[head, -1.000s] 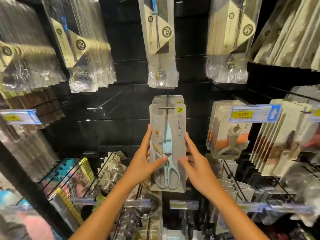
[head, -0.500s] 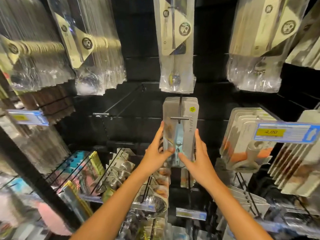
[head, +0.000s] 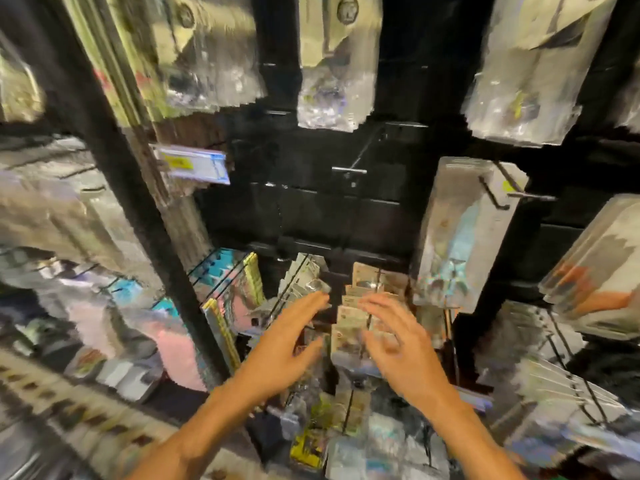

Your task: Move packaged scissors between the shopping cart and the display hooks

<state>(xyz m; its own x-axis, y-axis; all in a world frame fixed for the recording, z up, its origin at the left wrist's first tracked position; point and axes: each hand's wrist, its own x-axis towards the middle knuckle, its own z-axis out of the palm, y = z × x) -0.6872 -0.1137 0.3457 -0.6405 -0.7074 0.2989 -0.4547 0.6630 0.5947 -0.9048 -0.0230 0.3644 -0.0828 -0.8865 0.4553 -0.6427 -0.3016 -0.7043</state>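
Observation:
The view is heavily blurred. The packaged scissors (head: 460,233), a grey card with light blue scissors, hang on a display hook (head: 498,194) at the right of the black wall. My left hand (head: 289,337) and my right hand (head: 398,337) are both below and to the left of the pack, apart from it. Their fingers are spread and hold nothing. They hover in front of lower hooks of small packs. No shopping cart is in view.
An empty hook (head: 349,169) juts out at centre. Clear bagged utensils (head: 334,60) hang above. A blue and yellow price tag (head: 192,164) sits at left. A black upright post (head: 138,188) divides the racks. More carded goods (head: 595,271) hang at right.
Both hands have let go of the scissors pack, which now hangs on its hook, and dropped down and away. The camera has swung left, so the pack appears further right.

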